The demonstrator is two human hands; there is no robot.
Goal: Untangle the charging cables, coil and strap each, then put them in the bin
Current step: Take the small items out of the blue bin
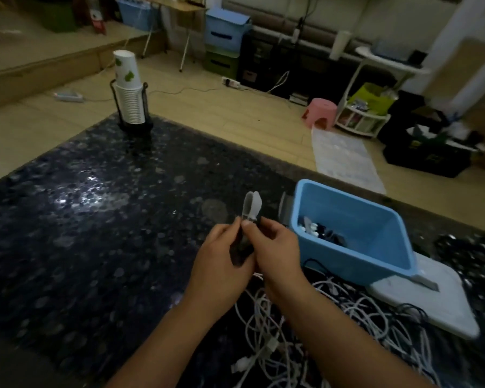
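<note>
I am at a dark, speckled, glossy table (95,219) in what looks like a lived-in room used for storage and work, not a kitchen or shop. Far ahead of my hands a stack of paper cups (128,91) stands in a wire holder. Beyond the table lies pale wood flooring (221,113) with a power strip (231,82) and loose leads. Against the far wall are stacked plastic storage bins (226,37), a pink stool (319,113), a white shelf cart (364,119) and a folding table (177,7).
</note>
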